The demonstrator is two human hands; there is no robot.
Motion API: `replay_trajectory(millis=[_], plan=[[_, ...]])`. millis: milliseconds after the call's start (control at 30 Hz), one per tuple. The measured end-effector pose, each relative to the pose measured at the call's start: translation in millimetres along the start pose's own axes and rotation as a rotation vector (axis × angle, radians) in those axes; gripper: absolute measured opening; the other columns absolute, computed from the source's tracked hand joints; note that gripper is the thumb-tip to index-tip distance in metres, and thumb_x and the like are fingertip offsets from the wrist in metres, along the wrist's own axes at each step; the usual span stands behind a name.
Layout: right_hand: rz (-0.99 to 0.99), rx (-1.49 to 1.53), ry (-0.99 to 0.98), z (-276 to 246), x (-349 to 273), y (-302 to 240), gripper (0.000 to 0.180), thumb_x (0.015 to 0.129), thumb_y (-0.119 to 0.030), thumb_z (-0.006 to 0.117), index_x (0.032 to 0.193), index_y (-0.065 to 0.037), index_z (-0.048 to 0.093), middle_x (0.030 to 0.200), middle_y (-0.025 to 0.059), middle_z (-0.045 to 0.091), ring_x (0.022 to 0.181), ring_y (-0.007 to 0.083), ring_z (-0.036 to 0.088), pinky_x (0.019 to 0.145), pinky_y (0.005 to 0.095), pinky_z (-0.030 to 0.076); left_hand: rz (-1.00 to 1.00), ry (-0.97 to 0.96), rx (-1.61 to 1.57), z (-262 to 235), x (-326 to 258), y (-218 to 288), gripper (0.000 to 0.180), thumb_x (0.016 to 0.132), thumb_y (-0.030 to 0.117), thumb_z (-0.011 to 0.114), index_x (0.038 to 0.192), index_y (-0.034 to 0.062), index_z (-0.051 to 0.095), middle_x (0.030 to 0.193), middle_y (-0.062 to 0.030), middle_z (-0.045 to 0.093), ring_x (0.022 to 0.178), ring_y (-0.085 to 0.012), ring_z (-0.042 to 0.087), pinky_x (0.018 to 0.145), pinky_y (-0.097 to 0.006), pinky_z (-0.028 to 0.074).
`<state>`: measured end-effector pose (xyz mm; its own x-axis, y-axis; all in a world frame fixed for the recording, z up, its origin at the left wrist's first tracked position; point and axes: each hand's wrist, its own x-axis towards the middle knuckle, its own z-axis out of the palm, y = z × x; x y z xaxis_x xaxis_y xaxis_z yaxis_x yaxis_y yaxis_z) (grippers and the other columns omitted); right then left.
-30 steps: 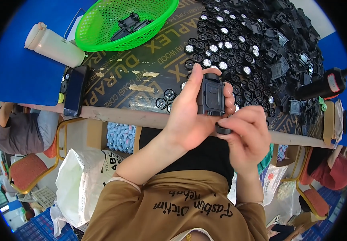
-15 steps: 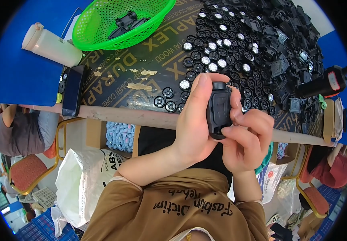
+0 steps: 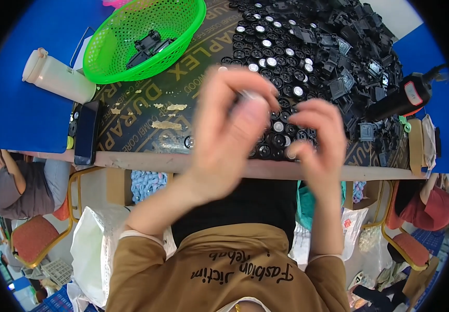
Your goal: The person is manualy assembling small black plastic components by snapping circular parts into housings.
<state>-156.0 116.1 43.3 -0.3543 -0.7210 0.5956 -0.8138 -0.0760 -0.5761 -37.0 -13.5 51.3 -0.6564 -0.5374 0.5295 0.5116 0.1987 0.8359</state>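
Observation:
My left hand (image 3: 224,130) is raised over the front of the table, smeared by motion. Its fingers curl round toward the thumb, and a small dark and pale patch shows between them; what it is I cannot make out. To its right, my right hand (image 3: 321,138) hangs above the near edge of the spread of wheels. Its thumb and fingers are apart, with nothing visible between them. Beneath and beyond both hands lie many small black wheels (image 3: 278,139), several with silver-white centres. A heap of black plastic parts (image 3: 341,83) covers the table's right side.
A green perforated basket (image 3: 97,70) at the back left holds a few black parts. Left of it are a whitish lidded bottle (image 3: 60,78) and a dark phone (image 3: 86,132). A black handheld tool (image 3: 404,99) lies at the right. Other people sit at both sides.
The black wheeled plastic body that both hands held is no longer plainly visible. My hands have moved apart, the left leftward and the right opening over the wheels. The view has shifted slightly.

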Motion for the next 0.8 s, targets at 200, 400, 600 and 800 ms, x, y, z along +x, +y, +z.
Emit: replay_trajectory(millis=[200,400,600,800], plan=[[0.044,-0.718,0.103,-40,26,82,0.034,0.077,-0.009,0.061,0.109,-0.002,0.052,0.100,0.0154,0.057,0.095,0.0317,0.053,0.085,0.0381,0.042,0.054,0.321,0.856,-67,88,29,0.055,0.079,0.017,0.061,0.126,0.0005,0.040,0.128,-0.0201,0.041,0.117,-0.0347,0.039,0.100,-0.039,0.029],[0.252,-0.902,-0.081,-42,29,98,0.048,0.075,-0.021,0.067,0.116,-0.003,0.049,0.098,0.0142,0.060,0.094,0.0298,0.055,0.081,0.0390,0.042,0.163,0.048,0.779,-58,33,11,0.018,0.079,0.011,0.061,0.095,0.0027,0.061,0.092,-0.0071,0.060,0.084,-0.0167,0.057,0.070,-0.026,0.044],[-0.025,-0.120,0.048,-18,6,13,0.055,0.060,-0.012,0.069,0.112,-0.008,0.052,0.103,0.0096,0.057,0.096,0.0279,0.052,0.088,0.0377,0.036,-0.562,-0.152,-0.433,-3,-43,-12,0.046,0.095,0.027,0.043,0.132,0.0030,0.032,0.113,-0.0106,0.052,0.101,-0.0173,0.053,0.087,-0.031,0.044],[-0.022,0.089,-0.198,-12,-10,-6,0.039,0.068,-0.011,0.066,0.105,-0.006,0.058,0.109,0.0126,0.056,0.103,0.0293,0.052,0.087,0.0393,0.039,-0.789,-0.313,-0.661,-12,-60,-16,0.045,0.095,0.029,0.041,0.132,0.0042,0.030,0.103,-0.0085,0.050,0.098,-0.0166,0.051,0.084,-0.029,0.042]])
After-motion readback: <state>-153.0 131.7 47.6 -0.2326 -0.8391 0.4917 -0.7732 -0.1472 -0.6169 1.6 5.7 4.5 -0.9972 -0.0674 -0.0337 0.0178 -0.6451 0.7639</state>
